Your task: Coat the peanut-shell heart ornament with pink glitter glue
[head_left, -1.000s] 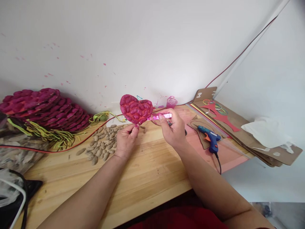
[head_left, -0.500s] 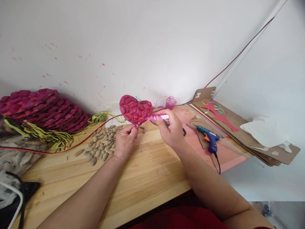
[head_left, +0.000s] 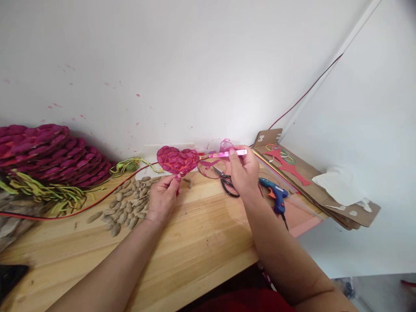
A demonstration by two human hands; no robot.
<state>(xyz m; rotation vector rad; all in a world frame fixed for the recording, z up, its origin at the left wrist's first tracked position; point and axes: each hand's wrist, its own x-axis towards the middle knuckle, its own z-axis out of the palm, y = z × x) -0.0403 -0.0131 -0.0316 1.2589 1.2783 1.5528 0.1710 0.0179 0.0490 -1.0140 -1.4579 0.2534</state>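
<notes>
At its bottom point, my left hand (head_left: 162, 199) pinches a heart-shaped piece (head_left: 177, 160) whose face is covered in magenta-painted peanuts. The heart is held above the table, tilted back. My right hand (head_left: 245, 175) grips a paintbrush (head_left: 224, 154) by its white, pink-stained handle. The brush tip lies by the heart's right edge; whether it touches cannot be made out. Unpainted peanuts (head_left: 125, 210) are spread on the table left of my left hand. Beside my right hand lie black-handled scissors (head_left: 228, 186), and behind it stands a clear cup (head_left: 225, 144) stained pink.
A pile of magenta peanut-covered pieces (head_left: 55, 156) with yellow-green strands (head_left: 55, 190) rises at left. A red cord (head_left: 97, 201) crosses the table. At right are a blue glue gun (head_left: 277, 197), a red cutout (head_left: 287, 164), cardboard (head_left: 341, 212) and white cloth (head_left: 334, 184).
The heart has tipped back and looks flatter. My right hand has drawn rightward with the brush, uncovering the scissors and a round pink-stained piece. The view has shifted somewhat.
</notes>
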